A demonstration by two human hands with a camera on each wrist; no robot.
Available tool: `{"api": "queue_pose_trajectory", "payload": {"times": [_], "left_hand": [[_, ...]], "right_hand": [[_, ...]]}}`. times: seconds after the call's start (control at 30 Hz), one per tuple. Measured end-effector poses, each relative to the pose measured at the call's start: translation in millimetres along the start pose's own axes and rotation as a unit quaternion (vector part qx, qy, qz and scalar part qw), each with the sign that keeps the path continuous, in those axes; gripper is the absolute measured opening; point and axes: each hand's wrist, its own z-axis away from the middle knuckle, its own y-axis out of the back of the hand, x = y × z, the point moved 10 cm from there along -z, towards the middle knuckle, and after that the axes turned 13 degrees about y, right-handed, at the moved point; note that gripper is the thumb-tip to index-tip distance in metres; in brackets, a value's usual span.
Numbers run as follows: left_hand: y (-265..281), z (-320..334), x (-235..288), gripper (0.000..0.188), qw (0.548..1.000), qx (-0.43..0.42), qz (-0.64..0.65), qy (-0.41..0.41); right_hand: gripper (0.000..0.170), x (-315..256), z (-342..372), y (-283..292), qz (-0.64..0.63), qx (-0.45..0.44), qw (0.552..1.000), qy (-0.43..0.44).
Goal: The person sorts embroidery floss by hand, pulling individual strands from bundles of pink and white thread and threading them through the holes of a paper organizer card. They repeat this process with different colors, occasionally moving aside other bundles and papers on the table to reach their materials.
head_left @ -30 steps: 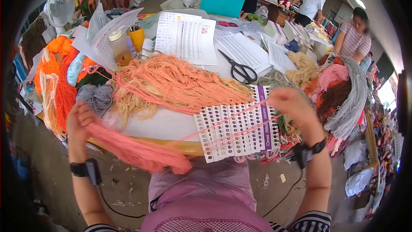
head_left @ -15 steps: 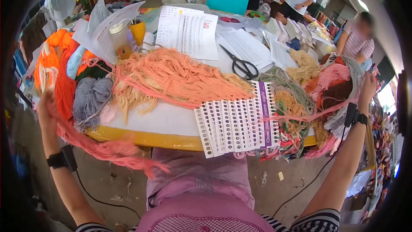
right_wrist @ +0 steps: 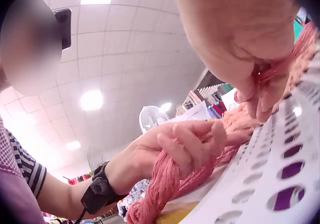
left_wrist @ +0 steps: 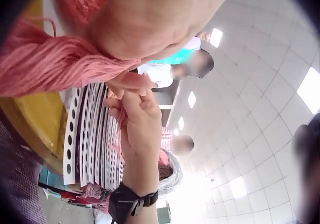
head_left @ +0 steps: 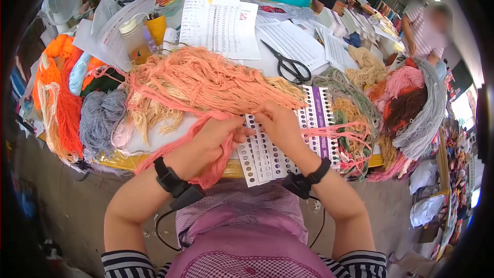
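Observation:
A hank of coral-pink yarn (head_left: 215, 167) hangs through my left hand (head_left: 210, 136), whose fingers curl round it in the right wrist view. Close beside it, my right hand (head_left: 278, 126) pinches pink strands (right_wrist: 272, 73) between thumb and fingers. Both hands are over a fan of white punched cards (head_left: 253, 167) with purple printing, at the table's front edge. Loose pink strands (head_left: 337, 132) trail from the right hand's side across the cards to the right. Behind the hands spreads a big heap of peach-orange yarn (head_left: 206, 80).
Black scissors (head_left: 293, 72) and printed sheets (head_left: 218, 28) lie behind the heap. Grey yarn (head_left: 103, 118) and orange yarn (head_left: 69, 118) are at the left, mixed hanks (head_left: 401, 103) at the right. A bottle (head_left: 133, 38) and fan (head_left: 59, 0) stand back left. People are beyond the table.
Both hands have come from far apart to the middle, over the cards. The pink hank has moved right with the left hand. The long stretch of pink strands at the right now lies slack.

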Motion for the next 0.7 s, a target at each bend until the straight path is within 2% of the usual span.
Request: {"api": "queue_pose_trajectory", "payload": {"times": [0.03, 0.1, 0.17, 0.2, 0.23, 0.3, 0.33, 0.37, 0.43, 0.57, 0.7], "left_hand": [[2.3, -3.5, 0.2, 0.018, 1.0, 0.019, 0.023, -0.003], [3.6, -9.2, -1.7, 0.017, 0.999, 0.034, 0.042, -0.004], [8.8, -8.5, 5.6, 0.016, 0.996, 0.073, -0.003, -0.057], [8.7, -10.0, 6.9, 0.016, 0.996, 0.069, -0.007, -0.057], [10.5, -9.4, 12.5, 0.015, 0.994, 0.078, -0.035, -0.074], [12.5, -12.3, 19.0, 0.015, 0.99, 0.083, -0.064, -0.092], [14.7, -16.0, 21.6, 0.016, 0.988, 0.087, -0.066, -0.107], [16.0, -17.1, 24.8, 0.018, 0.986, 0.092, -0.066, -0.124], [0.7, -13.0, 25.3, 0.019, 0.987, 0.096, -0.063, -0.108], [8.4, -28.4, 18.8, 0.02, 0.986, 0.121, -0.102, -0.048], [20.1, -16.4, 23.8, 0.017, 0.985, 0.124, -0.103, -0.061]], "right_hand": [[0.012, -4.2, -3.2, -0.6, 0.052, 0.007, 0.997, 0.053], [0.014, 10.5, -3.1, -2.4, 0.081, 0.017, 0.996, 0.012], [0.011, -12.5, -1.5, -10.0, 0.212, 0.009, 0.967, 0.143], [0.013, -15.8, 1.8, -11.5, 0.23, -0.01, 0.968, 0.1], [0.013, -20.8, 3.9, -6.8, 0.233, -0.007, 0.967, 0.099], [0.016, -24.5, 5.8, 1.2, 0.149, 0.011, 0.985, 0.083], [0.019, -21.3, 1.2, 2.7, 0.129, -0.029, 0.989, 0.066], [0.019, -18.8, -1.4, 7.2, 0.131, -0.029, 0.989, 0.066], [0.021, 2.2, -2.3, 2.0, 0.023, -0.053, 0.998, -0.015], [0.024, -2.2, -2.5, -0.2, 0.047, -0.057, 0.997, -0.006], [0.025, -4.7, -1.1, 7.5, 0.063, -0.028, 0.998, -0.005]]}}
